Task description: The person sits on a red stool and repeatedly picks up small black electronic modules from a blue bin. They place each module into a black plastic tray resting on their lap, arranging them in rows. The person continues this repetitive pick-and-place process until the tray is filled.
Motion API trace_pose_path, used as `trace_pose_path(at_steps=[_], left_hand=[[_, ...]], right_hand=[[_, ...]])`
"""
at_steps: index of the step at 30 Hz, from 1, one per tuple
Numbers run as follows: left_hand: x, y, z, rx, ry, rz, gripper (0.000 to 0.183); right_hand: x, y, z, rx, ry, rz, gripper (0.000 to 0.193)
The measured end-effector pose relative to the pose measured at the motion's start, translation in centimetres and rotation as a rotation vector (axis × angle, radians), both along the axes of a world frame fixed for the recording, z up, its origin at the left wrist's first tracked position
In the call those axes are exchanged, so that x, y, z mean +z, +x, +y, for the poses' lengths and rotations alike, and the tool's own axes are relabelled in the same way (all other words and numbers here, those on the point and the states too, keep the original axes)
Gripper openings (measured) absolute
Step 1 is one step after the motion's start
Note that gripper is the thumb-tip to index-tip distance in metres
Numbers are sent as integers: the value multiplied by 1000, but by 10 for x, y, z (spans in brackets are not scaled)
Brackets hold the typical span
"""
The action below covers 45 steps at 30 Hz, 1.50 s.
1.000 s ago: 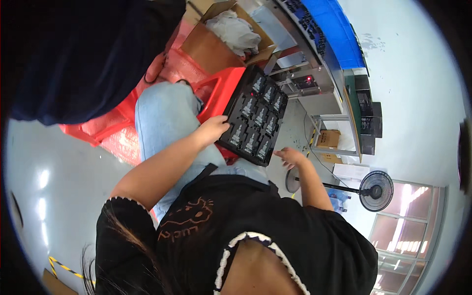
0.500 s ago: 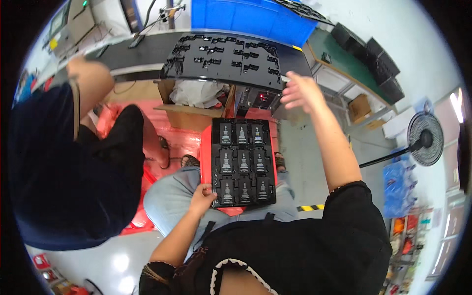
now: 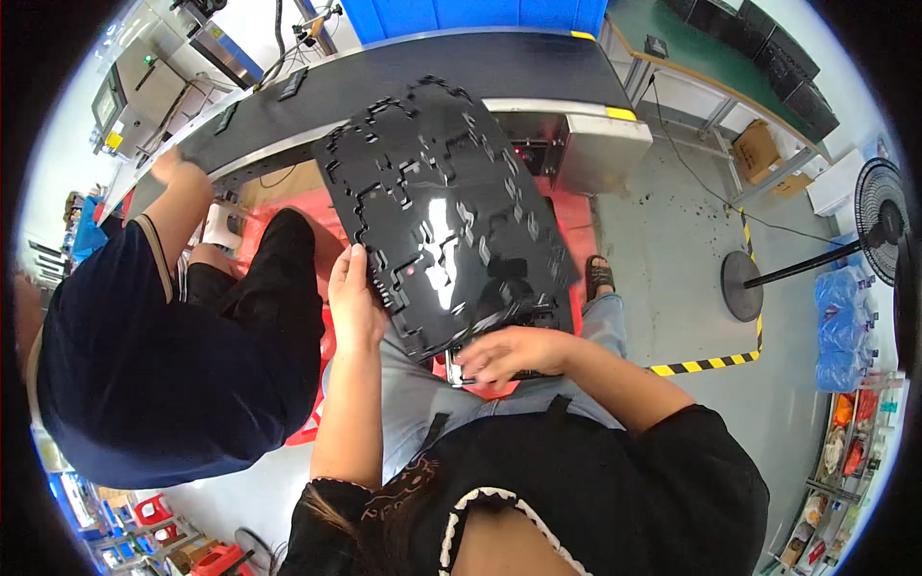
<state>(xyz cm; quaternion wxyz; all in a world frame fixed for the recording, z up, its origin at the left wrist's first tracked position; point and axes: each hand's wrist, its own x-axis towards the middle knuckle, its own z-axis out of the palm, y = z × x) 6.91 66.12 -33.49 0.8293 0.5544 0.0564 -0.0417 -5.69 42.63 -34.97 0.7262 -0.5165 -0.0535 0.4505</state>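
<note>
A large black plastic tray (image 3: 384,182) with moulded pockets is tilted above my lap, its glossy surface reflecting light. My left hand (image 3: 353,300) grips its left edge, thumb on top. By its near edge is my right hand (image 3: 514,353), slightly blurred, fingers apart and curled a little; whether they touch the tray is hard to tell. Under the raised tray, a second black tray (image 3: 547,322) lies across my knees, mostly hidden. One pale-edged flat piece (image 3: 454,367) shows beside my right fingertips.
A conveyor belt (image 3: 538,72) runs ahead, with small dark flat pieces (image 3: 293,84) towards its left. Behind stands a blue bin (image 3: 471,14). A co-worker (image 3: 173,355) sits close on my left, an arm towards the belt. A floor fan (image 3: 879,206) stands right.
The pocketed tray has come off the conveyor to over my lap, covering the tray of flat battery packs. My right hand has come back nearer; my left has moved onto the upper tray's edge.
</note>
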Motion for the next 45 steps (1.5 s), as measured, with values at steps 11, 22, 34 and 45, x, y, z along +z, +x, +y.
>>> trace_pose_path(at_steps=[11,22,34,45], left_hand=[[-81,-69,24,-68,563,145,37],[-160,-35,-34,-140,1004,-32,42],[-133,-45,-41,-143,994,35,31],[-138,-53,-51,-114,1052,-47,20]], right_hand=[[-65,-15,-57,-809,-175,138,46],[-117,-5,-88,-1018,-1045,-303,60],[-141,-5,-61,-996,-1076,-544,59],[-123,-6,-69,-811,-1232,-396,50]])
